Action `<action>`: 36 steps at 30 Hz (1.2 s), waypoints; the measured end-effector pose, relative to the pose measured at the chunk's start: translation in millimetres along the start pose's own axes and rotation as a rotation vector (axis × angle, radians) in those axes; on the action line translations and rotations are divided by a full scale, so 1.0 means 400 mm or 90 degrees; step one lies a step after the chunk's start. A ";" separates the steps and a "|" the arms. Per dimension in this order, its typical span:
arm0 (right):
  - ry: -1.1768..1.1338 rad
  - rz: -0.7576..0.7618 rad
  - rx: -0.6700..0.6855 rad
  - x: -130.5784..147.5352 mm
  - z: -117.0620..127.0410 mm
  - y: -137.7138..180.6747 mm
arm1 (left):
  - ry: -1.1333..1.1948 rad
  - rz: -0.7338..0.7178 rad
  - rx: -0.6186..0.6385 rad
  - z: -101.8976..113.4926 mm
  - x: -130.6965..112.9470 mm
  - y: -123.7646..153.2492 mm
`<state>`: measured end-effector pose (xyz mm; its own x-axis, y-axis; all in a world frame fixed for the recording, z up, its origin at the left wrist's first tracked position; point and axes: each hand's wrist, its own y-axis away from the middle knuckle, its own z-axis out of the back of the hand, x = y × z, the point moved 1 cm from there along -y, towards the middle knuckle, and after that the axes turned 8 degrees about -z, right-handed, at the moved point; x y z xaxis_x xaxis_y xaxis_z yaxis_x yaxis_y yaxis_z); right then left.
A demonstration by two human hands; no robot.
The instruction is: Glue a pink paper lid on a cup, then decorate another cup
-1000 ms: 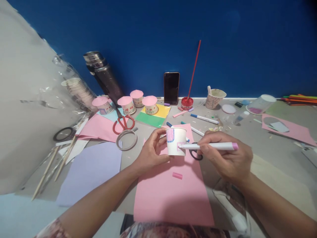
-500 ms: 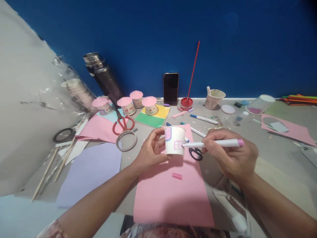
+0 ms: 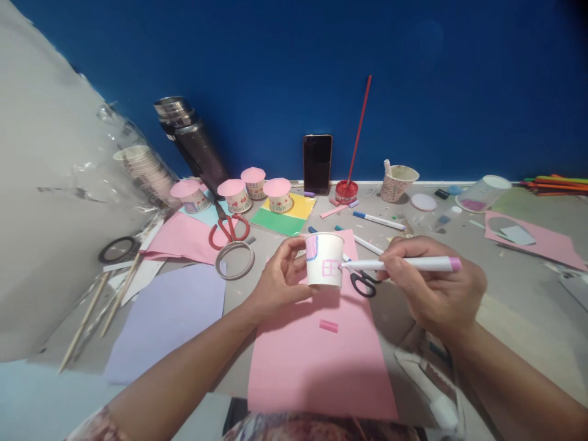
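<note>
My left hand (image 3: 285, 275) is closed around a white paper cup (image 3: 325, 254), held upright above a pink sheet (image 3: 316, 373). A pink door shape edged in blue and a pink window outline are drawn on the cup. In my right hand (image 3: 434, 285) is a white marker (image 3: 413, 264) with a pink end, its tip at the right side of the window drawing; whether it touches I cannot tell. A pink marker cap (image 3: 328, 326) lies on the sheet. Black-handled scissors (image 3: 364, 284) lie just behind, partly hidden.
Several decorated cups with pink paper tops (image 3: 234, 195) stand at the back left, near red-handled scissors (image 3: 229, 231), a tape roll (image 3: 235, 260) and a dark flask (image 3: 195, 144). A phone (image 3: 317, 164) leans on the blue wall. Purple paper (image 3: 169, 324) lies left; loose markers (image 3: 379, 221) lie behind.
My right hand has shifted slightly right with the marker, its tip drawing a little away from the cup. The cup in my left hand is nearly where it was.
</note>
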<state>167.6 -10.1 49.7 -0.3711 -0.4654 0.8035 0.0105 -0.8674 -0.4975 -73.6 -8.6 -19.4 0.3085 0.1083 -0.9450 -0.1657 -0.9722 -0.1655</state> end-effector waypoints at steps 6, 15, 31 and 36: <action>-0.016 0.029 0.037 -0.003 -0.008 0.003 | -0.071 -0.028 0.018 -0.019 -0.019 0.002; -0.018 0.035 0.069 -0.008 -0.011 0.004 | -0.085 -0.055 0.028 -0.022 -0.016 0.000; 0.043 0.049 0.030 -0.002 0.001 -0.008 | -0.017 -0.019 0.005 -0.007 -0.009 0.001; 0.038 0.035 0.023 -0.003 0.003 -0.010 | 0.004 -0.013 0.002 -0.004 -0.003 -0.001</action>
<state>169.3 -6.4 51.1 -0.4236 -0.5027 0.7535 0.0654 -0.8467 -0.5281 -72.5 -8.7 -17.7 0.3175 0.1274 -0.9397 -0.1617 -0.9691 -0.1860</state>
